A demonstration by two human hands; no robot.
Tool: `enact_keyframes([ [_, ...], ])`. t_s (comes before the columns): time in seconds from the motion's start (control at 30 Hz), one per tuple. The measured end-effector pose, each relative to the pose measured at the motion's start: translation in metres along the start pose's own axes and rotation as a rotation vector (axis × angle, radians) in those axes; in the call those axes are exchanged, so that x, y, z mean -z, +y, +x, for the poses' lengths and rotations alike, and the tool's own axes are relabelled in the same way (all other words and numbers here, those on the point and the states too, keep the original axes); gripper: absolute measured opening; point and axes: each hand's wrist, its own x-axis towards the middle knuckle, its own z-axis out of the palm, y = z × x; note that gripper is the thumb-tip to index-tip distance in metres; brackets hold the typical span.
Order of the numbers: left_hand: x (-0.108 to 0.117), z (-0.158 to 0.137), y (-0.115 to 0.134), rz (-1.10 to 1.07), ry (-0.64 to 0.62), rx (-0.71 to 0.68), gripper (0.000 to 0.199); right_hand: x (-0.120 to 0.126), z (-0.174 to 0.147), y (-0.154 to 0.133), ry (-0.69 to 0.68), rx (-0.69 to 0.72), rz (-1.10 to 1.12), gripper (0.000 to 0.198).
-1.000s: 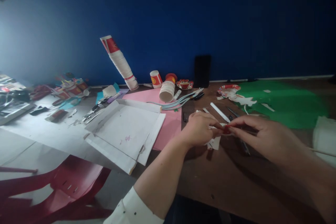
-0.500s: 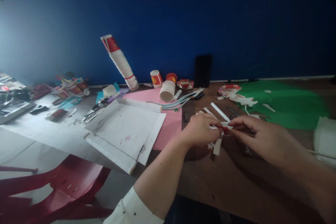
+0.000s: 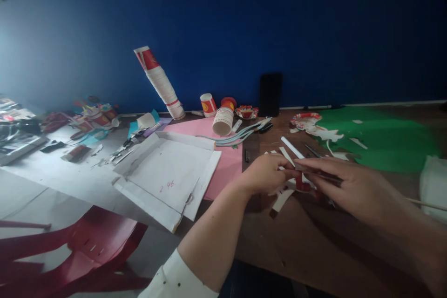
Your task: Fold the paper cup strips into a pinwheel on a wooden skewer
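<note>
A red-and-white cut paper cup [image 3: 299, 182], its wall slit into strips, is between my two hands above the brown table. My left hand [image 3: 267, 174] pinches one side of it, thumb and forefinger together. From the other side my right hand [image 3: 335, 177] grips it, fingers stretched along its top and thumb beneath. One pale strip [image 3: 282, 201] hangs down toward me, and another [image 3: 287, 157] points up and away. My fingers hide much of the cup. Just behind it lie a white stick-like tube [image 3: 292, 147] and a dark, slim tool [image 3: 312, 150].
An open white cardboard tray [image 3: 153, 163] lies left, partly on pink paper [image 3: 230, 160]. Paper cups [image 3: 222, 121], a tall leaning cup stack [image 3: 162, 86], and a dark phone-like slab [image 3: 270, 94] line the blue wall. Green paper [image 3: 391, 139] with scraps is right. A red chair [image 3: 101, 237] stands lower left.
The cup has turned in my hands, showing more red and swinging its strips. My right hand has shifted left and its fingers have flattened over the top; my left hand stays nearly in place.
</note>
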Motion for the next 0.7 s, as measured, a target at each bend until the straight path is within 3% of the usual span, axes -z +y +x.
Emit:
enact_keyframes([
  [0.2, 0.001, 0.001, -0.003, 0.077, -0.029, -0.072, 0.015, 0.004, 0.001, 0.003, 0.015, 0.017, -0.004, 0.030],
  [0.47, 0.000, 0.001, -0.005, 0.116, -0.030, -0.089, 0.015, 0.011, 0.000, -0.002, -0.032, -0.067, 0.026, 0.035],
  [0.7, 0.001, 0.000, -0.002, 0.108, -0.013, -0.119, 0.015, 0.014, -0.002, 0.001, -0.124, -0.081, -0.248, 0.059],
])
